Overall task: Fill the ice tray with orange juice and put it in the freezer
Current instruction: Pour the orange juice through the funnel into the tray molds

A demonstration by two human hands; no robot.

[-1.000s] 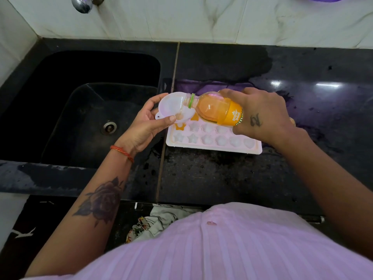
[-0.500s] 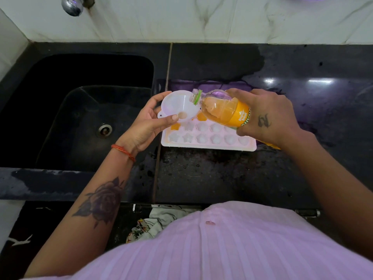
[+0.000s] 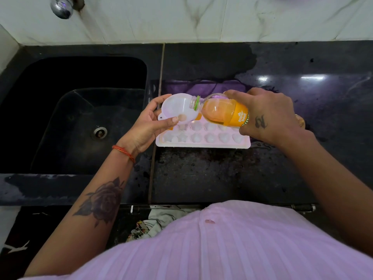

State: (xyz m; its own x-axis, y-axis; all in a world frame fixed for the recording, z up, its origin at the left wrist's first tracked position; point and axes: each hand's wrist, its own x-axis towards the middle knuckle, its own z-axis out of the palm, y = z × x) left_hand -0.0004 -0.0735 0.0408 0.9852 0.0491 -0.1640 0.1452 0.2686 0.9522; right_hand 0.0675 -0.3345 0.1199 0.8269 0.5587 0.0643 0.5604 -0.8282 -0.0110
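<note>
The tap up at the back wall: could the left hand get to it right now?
Probably not at once. The left hand is gripping the funnel over the ice tray, so it is busy. The way itself over the sink to the tap looks open.

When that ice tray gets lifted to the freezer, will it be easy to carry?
Probably tricky: the ice tray looks thin and shallow, so it may flex. Its few filled cups hold orange juice likely to slosh out if tipped.
</note>
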